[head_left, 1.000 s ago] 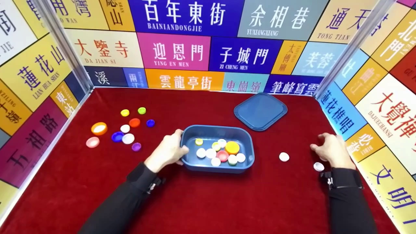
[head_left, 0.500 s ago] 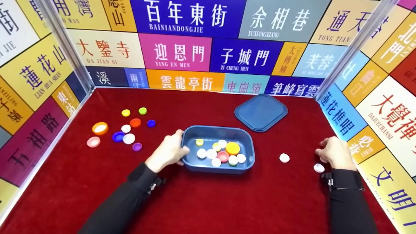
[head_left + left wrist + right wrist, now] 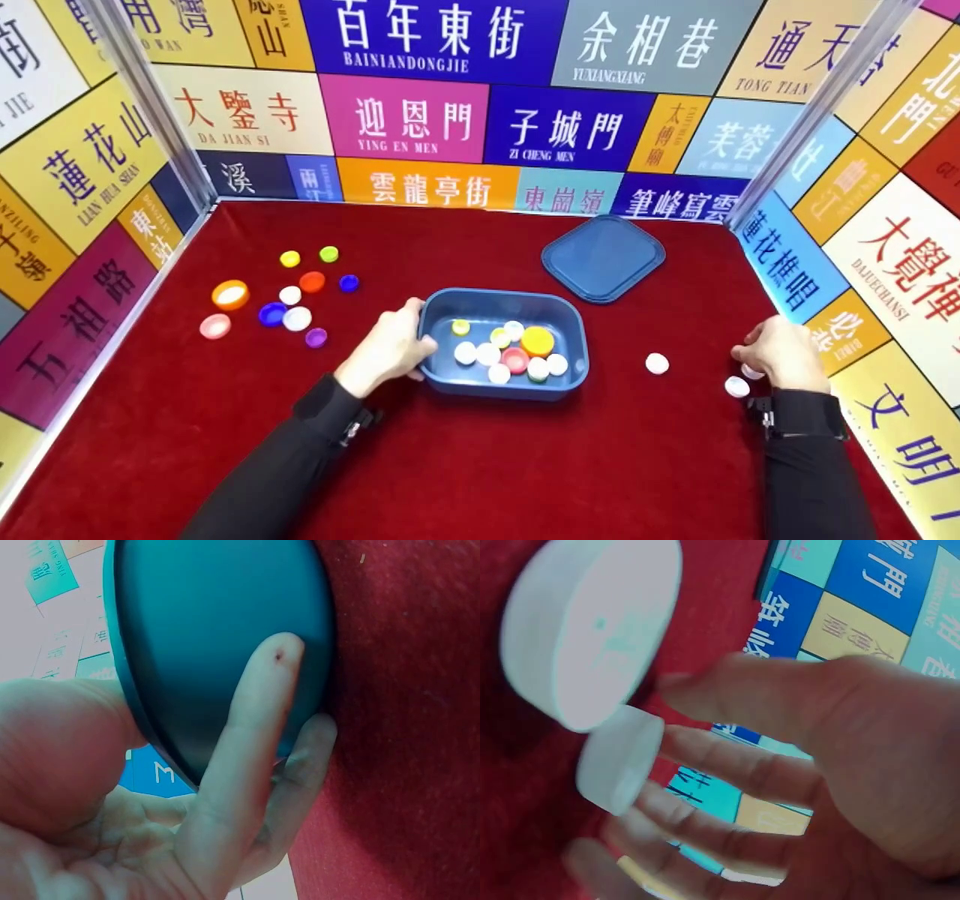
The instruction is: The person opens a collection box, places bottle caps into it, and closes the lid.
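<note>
My left hand (image 3: pixel 386 349) grips the left end of a blue-grey plastic box (image 3: pixel 502 389). In the left wrist view, fingers (image 3: pixel 255 712) lie along the box's outer side (image 3: pixel 217 607), the thumb at its rim. Several caps, white, yellow and a red one (image 3: pixel 514 361), lie inside. At the right, my right hand (image 3: pixel 784 352) reaches down over a small white cap (image 3: pixel 620 759), fingertips right at its edge and thumb apart from it. A second white cap (image 3: pixel 592 630) lies beside it, nearer the wrist. Farther left is another white cap (image 3: pixel 657 364).
A blue-grey lid (image 3: pixel 604 259) lies flat behind the box. Loose caps are spread at the left, among them an orange one (image 3: pixel 230 295) and a purple one (image 3: pixel 316 337). Printed panels (image 3: pixel 405 120) wall in the red cloth (image 3: pixel 480 465) at the back and sides.
My right hand has lowered and shifted slightly right, its fingers drawing in over the white cap, which has moved a little right. The left hand and the box have stayed put.
</note>
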The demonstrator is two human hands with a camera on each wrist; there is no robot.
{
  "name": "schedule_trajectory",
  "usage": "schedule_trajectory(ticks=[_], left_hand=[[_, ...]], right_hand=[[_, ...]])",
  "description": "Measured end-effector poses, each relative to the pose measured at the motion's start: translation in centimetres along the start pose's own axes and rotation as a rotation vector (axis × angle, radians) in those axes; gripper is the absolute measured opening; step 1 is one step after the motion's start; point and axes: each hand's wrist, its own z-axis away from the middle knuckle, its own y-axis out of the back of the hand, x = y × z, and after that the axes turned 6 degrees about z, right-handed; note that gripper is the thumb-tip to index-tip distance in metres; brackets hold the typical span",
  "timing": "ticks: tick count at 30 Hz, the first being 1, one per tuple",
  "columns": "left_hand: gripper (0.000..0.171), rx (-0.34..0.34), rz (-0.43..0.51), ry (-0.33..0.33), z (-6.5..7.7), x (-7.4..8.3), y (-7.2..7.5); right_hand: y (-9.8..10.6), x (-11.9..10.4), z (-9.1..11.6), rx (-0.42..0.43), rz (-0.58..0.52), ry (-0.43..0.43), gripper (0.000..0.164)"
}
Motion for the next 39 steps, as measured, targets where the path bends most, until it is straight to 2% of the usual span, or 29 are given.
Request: schedule_trajectory(ticks=[5,9,13,16,21,26,32,39], left_hand=[[0.06,-0.007,-0.014,0.006,0.0,0.1,0.1],[0.061,-0.01,-0.021,0.017,0.1,0.0,0.1],[0.061,-0.009,-0.016,0.013,0.2,0.0,0.1],[0.061,-0.009,-0.015,0.013,0.1,0.0,0.0],[0.06,-0.011,-0.017,0.016,0.1,0.1,0.0],[0.062,-0.011,-0.026,0.021,0.1,0.1,0.1],[0.059,-0.003,-0.001,0.0,0.1,0.0,0.1],[0.06,-0.006,-0.011,0.001,0.1,-0.1,0.1]], right_hand=[[1.0,-0.5,0.5,-0.127,-0.028,-0.05,0.023],[1.1,-0.6,0.5,-0.146,-0.036,-0.044,0.021],[0.6,-0.6,0.0,-0.115,-0.043,-0.018,0.007],[0.2,-0.6,-0.4,-0.089,-0.044,-0.008,0.004],[0.0,-1.0,-0.5,-0.057,-0.06,0.018,0.009],[-0.2,-2.2,-0.3,0.055,-0.046,0.107,0.013],[-0.5,-4.4,0.0,0.15,-0.032,0.191,0.019],[-0.5,-7.5,0.7,0.218,-0.06,0.262,0.024]])
